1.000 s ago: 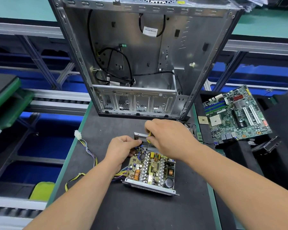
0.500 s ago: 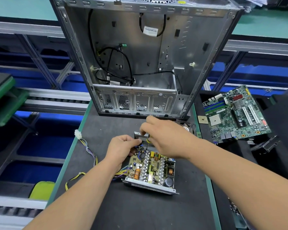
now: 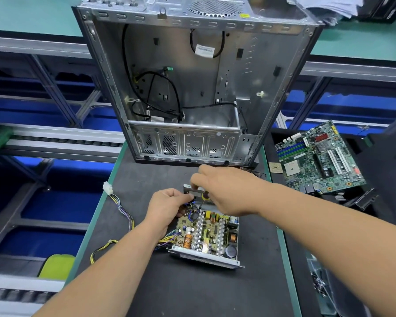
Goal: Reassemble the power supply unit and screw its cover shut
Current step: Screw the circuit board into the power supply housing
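The power supply unit (image 3: 206,241) lies uncovered on the dark mat, its circuit board with coils and capacitors exposed in a metal tray. My left hand (image 3: 167,204) pinches the wires at the board's far left corner. My right hand (image 3: 226,191) hovers over the far edge, fingers closed on a small screwdriver (image 3: 205,196) with a yellow-and-black handle, its tip pointing down at the board. A metal wall of the unit (image 3: 192,191) stands behind the fingers. No cover is visible.
An empty PC case (image 3: 192,92) stands upright just behind the unit. A cable bundle with a white connector (image 3: 107,187) trails left. A motherboard (image 3: 318,159) and a loose CPU (image 3: 275,167) lie to the right. Green table edges (image 3: 94,216) bound the mat.
My right hand has lifted and shifted slightly away from me, so the screwdriver handle shows below its fingers. My left hand has stayed on the wires.
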